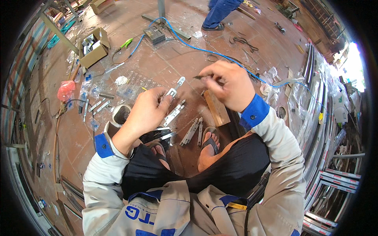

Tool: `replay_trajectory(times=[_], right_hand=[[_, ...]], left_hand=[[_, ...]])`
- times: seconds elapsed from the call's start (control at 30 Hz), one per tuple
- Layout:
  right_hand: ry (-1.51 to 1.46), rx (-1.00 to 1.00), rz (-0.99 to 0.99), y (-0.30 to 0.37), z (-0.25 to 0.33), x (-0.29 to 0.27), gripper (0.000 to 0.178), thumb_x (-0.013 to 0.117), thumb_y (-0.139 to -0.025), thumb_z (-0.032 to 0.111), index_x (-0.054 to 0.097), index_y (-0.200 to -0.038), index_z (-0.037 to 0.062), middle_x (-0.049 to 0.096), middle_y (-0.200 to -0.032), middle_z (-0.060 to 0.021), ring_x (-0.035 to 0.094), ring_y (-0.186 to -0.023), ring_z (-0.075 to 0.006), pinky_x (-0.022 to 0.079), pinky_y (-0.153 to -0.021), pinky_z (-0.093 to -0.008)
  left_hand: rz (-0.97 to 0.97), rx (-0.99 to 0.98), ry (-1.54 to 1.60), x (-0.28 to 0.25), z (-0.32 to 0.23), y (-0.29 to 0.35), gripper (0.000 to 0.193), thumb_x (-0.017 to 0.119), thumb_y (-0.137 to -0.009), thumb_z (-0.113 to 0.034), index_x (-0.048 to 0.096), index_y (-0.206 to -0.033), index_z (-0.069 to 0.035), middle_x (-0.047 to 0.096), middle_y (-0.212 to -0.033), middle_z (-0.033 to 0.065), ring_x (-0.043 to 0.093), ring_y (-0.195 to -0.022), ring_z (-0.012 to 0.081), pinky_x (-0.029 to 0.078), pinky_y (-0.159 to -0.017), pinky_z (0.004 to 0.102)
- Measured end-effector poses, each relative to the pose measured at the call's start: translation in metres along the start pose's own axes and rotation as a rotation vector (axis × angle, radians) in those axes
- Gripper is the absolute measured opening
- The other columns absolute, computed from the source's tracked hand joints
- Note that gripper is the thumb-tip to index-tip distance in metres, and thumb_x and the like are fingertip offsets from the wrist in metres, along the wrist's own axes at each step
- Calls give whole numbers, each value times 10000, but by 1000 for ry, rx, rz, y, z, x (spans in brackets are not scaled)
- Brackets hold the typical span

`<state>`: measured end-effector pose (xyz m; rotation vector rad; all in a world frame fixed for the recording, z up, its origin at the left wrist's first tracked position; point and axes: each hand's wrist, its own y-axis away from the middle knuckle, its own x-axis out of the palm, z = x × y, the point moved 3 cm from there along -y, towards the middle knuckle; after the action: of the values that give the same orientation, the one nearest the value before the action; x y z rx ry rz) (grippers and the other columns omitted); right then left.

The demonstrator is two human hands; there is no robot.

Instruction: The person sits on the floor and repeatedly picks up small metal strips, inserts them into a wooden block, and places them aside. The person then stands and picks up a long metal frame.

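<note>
My left hand (151, 104) is closed on a slim silver metal hinge strip (180, 81), its far end sticking out past my thumb and fingers. Just right of that end, my right hand (227, 84) pinches a small dark pointed piece (197, 77) too small to name. The piece and the strip are apart in this view. Below my left hand, more metal hinge strips (174, 113) lie on the floor. Several others (190, 131) rest between my feet. Under my right hand is a wooden block (216, 108), partly hidden by it.
A round roll (120, 114) stands by my left wrist. Further off are an open carton (94, 51), a blue hose (201, 48) across the tiled floor and a red plastic bag (66, 90). Long metal profiles (315, 114) lie along the right. Another person's leg (221, 13) shows at the top.
</note>
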<state>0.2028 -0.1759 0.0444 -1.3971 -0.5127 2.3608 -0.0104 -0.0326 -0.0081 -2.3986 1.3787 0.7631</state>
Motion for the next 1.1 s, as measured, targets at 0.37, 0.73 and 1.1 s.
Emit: replay_trajectory(times=[0.37, 0.73, 1.1], right_hand=[[285, -13, -70, 6, -25, 27, 163, 731, -942, 200, 745, -1083, 119, 732, -1004, -125, 734, -934, -362, 601, -797, -448], [24, -41, -191, -23, -3, -14, 196, 764, -936, 124, 781, -1127, 87, 739, -899, -120, 745, -747, -201, 595, -694, -337], [25, -72, -315, 6, -21, -44, 141, 821, -874, 82, 776, -1007, 75, 738, -869, -120, 741, -730, -240, 587, -654, -342]], left_hand=[[72, 8, -95, 16, -6, -1, 226, 645, -1050, -165, 657, -930, 26, 644, -676, 96, 651, -633, 159, 498, -606, 378], [684, -44, -615, 217, 210, -47, 355, 673, -961, -315, 799, -952, 18, 758, -976, 313, 756, -958, 488, 602, -881, 555], [240, -66, -723, 297, 242, -66, 270, 541, -1015, -162, 654, -1220, -27, 677, -1292, 220, 699, -1145, 428, 599, -939, 517]])
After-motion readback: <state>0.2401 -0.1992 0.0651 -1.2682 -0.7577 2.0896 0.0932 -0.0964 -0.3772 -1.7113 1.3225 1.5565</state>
